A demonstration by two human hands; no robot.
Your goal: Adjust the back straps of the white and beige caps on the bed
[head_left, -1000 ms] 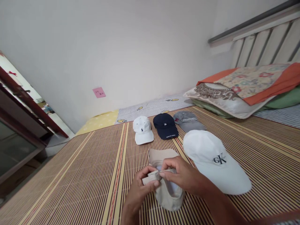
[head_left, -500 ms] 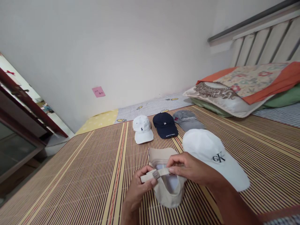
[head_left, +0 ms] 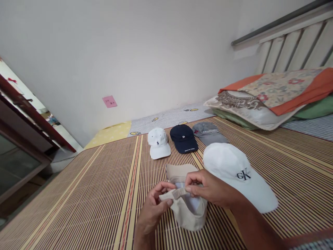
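A beige baseball cap (head_left: 191,217) lies upside down on the striped mat, its brim pointing away from me and its hollow facing up. Across its back opening runs the adjustable strap (head_left: 179,193). My left hand (head_left: 155,205) holds the strap's left end between thumb and fingers. On the strap's right part, my right hand (head_left: 205,185) pinches with thumb and forefinger. Right beside that forearm is a white cap with black letters (head_left: 226,161). Farther back sit a small white cap (head_left: 158,140), a navy cap (head_left: 183,138) and a grey cap (head_left: 209,133) in a row.
The striped mat (head_left: 104,194) covers the bed. Pillows (head_left: 249,107) with an orange floral cover (head_left: 288,88) are stacked at the back right, below a pale headboard (head_left: 299,45). A pink note (head_left: 109,101) is on the wall. To the left is a doorway with a dark red frame (head_left: 39,114).
The left forefinger has lifted slightly and shifted right along the strap. The strap has tilted a little, and its fastening patch looks different. My right hand stays almost in place.
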